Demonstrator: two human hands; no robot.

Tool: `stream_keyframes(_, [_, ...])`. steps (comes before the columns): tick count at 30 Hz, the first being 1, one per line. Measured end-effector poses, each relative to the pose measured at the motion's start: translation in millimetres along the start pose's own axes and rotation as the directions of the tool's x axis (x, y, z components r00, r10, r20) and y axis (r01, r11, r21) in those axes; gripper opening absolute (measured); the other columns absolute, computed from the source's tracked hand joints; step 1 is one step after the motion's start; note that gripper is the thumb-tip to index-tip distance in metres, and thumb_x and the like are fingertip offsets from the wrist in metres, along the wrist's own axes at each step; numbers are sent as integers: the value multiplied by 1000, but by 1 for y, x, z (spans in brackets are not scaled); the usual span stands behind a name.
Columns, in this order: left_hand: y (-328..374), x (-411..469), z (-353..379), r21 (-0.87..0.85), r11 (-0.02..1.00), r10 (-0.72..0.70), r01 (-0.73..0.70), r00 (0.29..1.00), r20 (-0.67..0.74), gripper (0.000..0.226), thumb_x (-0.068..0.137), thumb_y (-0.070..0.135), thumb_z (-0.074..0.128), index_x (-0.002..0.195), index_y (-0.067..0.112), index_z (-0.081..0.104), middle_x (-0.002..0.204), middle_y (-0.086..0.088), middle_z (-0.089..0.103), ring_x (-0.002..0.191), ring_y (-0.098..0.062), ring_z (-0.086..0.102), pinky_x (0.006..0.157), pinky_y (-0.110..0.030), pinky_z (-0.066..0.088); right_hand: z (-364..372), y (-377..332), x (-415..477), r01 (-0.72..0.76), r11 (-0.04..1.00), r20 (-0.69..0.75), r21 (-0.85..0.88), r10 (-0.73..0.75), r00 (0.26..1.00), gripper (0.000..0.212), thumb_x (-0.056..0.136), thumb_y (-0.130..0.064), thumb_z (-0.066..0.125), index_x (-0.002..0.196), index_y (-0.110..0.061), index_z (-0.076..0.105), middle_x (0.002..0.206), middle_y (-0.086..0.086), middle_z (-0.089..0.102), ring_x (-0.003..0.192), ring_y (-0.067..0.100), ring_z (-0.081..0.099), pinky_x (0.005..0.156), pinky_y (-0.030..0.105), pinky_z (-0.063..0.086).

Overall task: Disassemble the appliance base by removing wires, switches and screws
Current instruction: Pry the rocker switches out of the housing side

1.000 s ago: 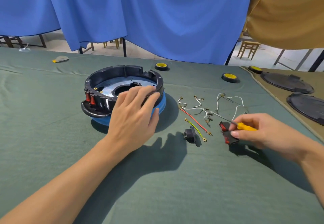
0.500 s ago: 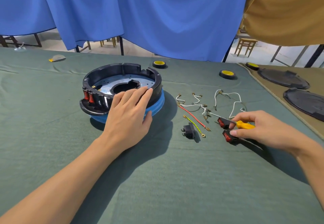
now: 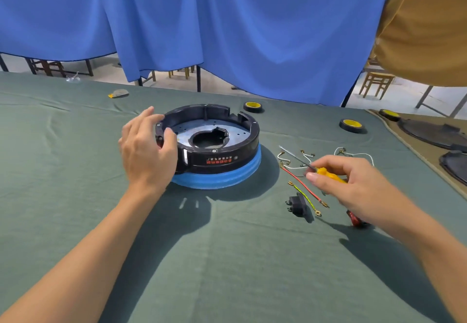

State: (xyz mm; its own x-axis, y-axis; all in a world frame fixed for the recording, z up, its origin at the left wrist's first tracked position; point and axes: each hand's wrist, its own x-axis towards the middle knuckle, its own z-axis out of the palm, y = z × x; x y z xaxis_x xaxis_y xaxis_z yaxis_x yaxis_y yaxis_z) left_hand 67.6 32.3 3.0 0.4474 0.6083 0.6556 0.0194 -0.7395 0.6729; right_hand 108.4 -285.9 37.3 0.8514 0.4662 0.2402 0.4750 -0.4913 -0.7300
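- Your left hand grips the left rim of the appliance base. The thumb hooks over the top edge and the fingers curve round the outer wall, a little spread. The hand is blurred, so you cannot judge how firm the hold is.
- Your right hand pinches the yellow handle of a screwdriver between thumb and curled fingers. The metal shaft points up and left, away from the knuckles and above the loose wires.
- There is one base, open side up. It sits on one blue pad between your hands, much closer to the left.
- Under and just left of your right hand lie one red wire and one yellow-green wire.
- Beyond the right fingers are white wires, at least two. They are tangled, so an exact count is not possible.
- One black socket lies just left of your right wrist.
- One red switch shows half hidden beneath that wrist.
- Three tape rolls lie well beyond the right hand.
- Two black lids sit to its far right on a tan mat.
- Everything rests on a green cloth.
- A blue curtain hangs behind the table.
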Motion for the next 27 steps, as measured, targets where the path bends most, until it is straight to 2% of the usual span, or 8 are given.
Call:
stream_keyframes(3, [-16,10,-2,-121,965,-223,231,972,72,40,92,24,57,130,11,58,142,-5,52,133,-22,41,109,-32,28,20,-19,10,68,998,63,5,-68,996,8,91,-30,65,87,-25,70,69,-10,63,60,4,54,58,12,42])
stream_keyframes(6, [-22,13,0,-271,867,-343,419,894,287,61,82,49,58,135,19,52,137,-1,56,128,-19,49,109,-38,36,35,-37,24,142,990,80,-20,-140,987,11,92,-35,62,90,-27,69,71,-4,63,60,9,52,60,24,44])
stream_keyframes(10, [-25,16,8,-342,787,-360,514,832,421,34,68,38,63,101,29,66,89,9,69,84,-17,64,83,-40,52,51,-53,46,219,976,18,-15,-218,976,12,93,-36,60,94,-28,68,75,-5,64,66,9,52,65,29,43])
stream_keyframes(14, [-29,25,4,-422,745,-336,517,837,432,14,63,20,62,74,26,70,66,8,63,61,-15,56,60,-27,46,68,-51,62,218,975,-83,-35,-221,972,9,94,-31,61,96,-27,68,73,-11,62,72,6,55,68,25,42])
stream_keyframes(16, [-34,29,0,-475,679,-333,560,811,480,24,62,13,62,78,25,75,70,4,68,61,-14,60,57,-22,49,72,-46,65,228,969,-116,-99,-239,964,9,94,-29,61,98,-25,68,71,-20,58,70,-2,53,66,15,37])
stream_keyframes(18, [-39,32,-4,-483,627,-336,611,771,541,38,58,11,62,90,23,77,83,-4,73,71,-21,66,67,-30,53,74,-42,66,240,960,-147,-140,-260,954,11,95,-27,61,101,-24,68,79,-22,60,74,-5,53,67,9,35])
stream_keyframes(24, [-43,35,-11,-434,617,-164,656,647,745,47,67,10,57,109,23,74,106,-11,73,92,-29,70,84,-40,53,73,-35,68,238,876,-134,-419,-319,938,17,97,-30,54,107,-21,64,105,-8,62,99,11,43,78,30,36])
stream_keyframes(27, [-39,36,-12,-337,715,-241,612,669,703,31,79,10,62,105,21,75,91,-6,76,80,-24,71,73,-33,57,77,-37,64,209,888,-136,-410,-286,949,17,99,-33,49,107,-24,61,100,-9,64,98,18,54,76,39,45])
